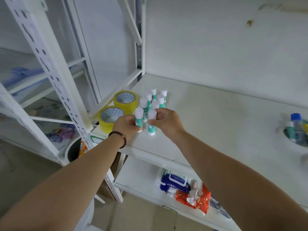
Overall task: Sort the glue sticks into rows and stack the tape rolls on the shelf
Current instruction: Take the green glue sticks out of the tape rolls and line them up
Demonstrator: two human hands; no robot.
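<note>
Item 1: my left hand [127, 125], beaded bracelet [119, 137] at the wrist, fingers closed round the teal body of one glue stick [139, 120], which stands upright with its white cap up and its base on the white shelf [208, 117].

Item 2: my right hand [166, 121], fingers closed round a second glue stick [152, 125], upright, just beside the first and apart from it.

Item 3: further glue sticks [154, 99], six as far as I can count, upright in two short rows directly beyond my fingertips.

Item 4: near tape roll [110, 118], yellow, lying flat, partly behind my left hand.

Item 5: far tape roll [125, 101], yellow, flat, beyond and touching the near one; the two lie side by side, not stacked.

Item 6: white holder with bottles [298, 130], well off to the right of my right hand.

Item 7: packets [186, 187] on the lower shelf, beneath my right forearm.
</note>
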